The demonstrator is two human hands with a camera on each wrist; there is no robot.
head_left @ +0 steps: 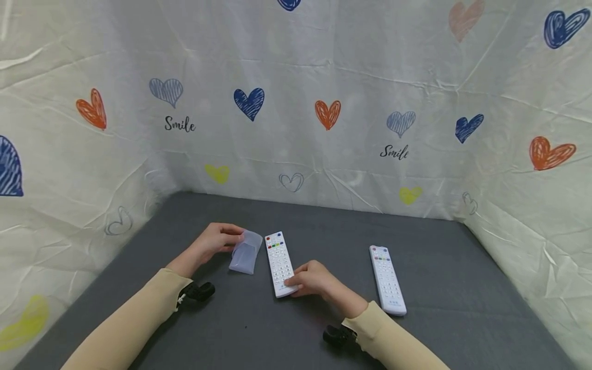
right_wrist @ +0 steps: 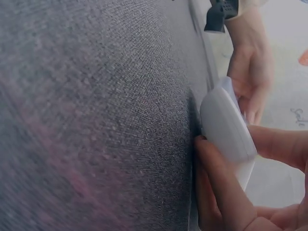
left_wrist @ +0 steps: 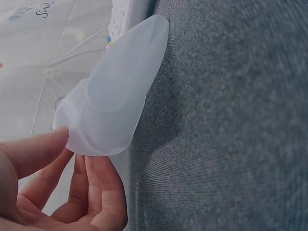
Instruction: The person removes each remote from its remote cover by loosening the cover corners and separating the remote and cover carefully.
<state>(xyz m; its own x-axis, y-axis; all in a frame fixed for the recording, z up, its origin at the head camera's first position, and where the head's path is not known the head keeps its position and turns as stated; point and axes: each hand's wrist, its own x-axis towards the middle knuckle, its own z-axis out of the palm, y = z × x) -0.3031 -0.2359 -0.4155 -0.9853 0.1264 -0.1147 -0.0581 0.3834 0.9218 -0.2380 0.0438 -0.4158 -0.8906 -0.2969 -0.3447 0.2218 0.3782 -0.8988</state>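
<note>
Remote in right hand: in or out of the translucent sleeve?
Out. In the head view, the remote lies uncovered, gripped by the right hand; the left hand pinches the sleeve beside it.

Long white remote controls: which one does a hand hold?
The white remote nearer the translucent pouch: the right hand grips it; the other remote lies untouched.

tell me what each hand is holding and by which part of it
The left hand pinches the pouch near its far left corner. The right hand grips the remote beside it by the near end, away from the coloured buttons.
</note>
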